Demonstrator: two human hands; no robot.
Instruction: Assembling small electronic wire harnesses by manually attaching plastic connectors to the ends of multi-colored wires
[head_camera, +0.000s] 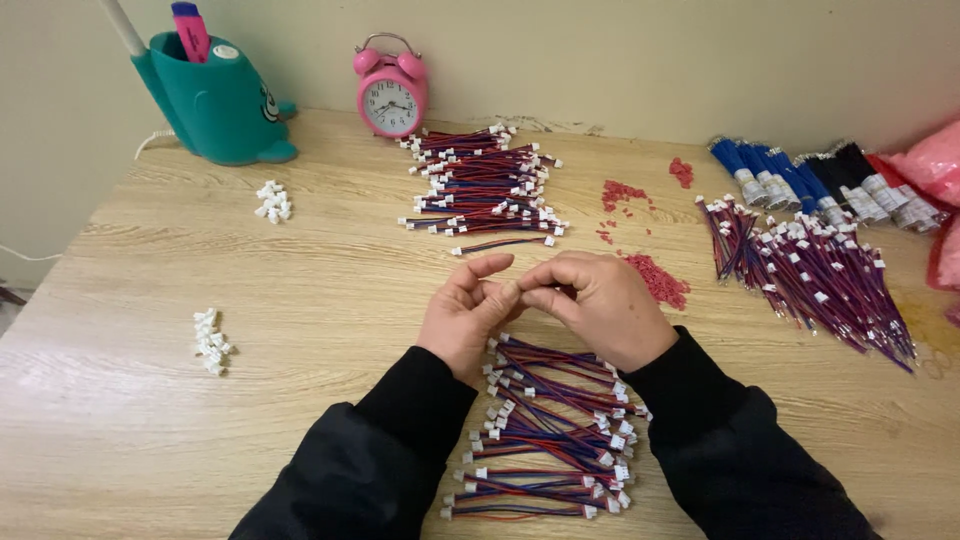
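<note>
Meeting at the fingertips over the wooden table (300, 250), the left hand (468, 312) and the right hand (598, 305) press together at the middle of the view. Both wrists come up out of black sleeves (400, 440), palms turned inward, fingers curled toward each other. The left thumb is raised and slightly arched; the right knuckles are bent over, with the fingers tucked down to the meeting point. Whatever is pinched between the fingertips is too small and too hidden to make out.

Directly beneath the hands, between the forearms, lies a pile of short red-and-blue wires with white connectors (545, 430), stacked crosswise. Just beyond the hands sits a second such wire pile (485, 185), and behind that a pink alarm clock (391, 95). Just beside the right hand is a heap of small red pieces (660, 280); farther to the right lies a fanned bundle of wires (815, 275). Well to the left of the left hand rest two small clusters of white connectors (211, 342), and a teal holder (215, 100).
</note>
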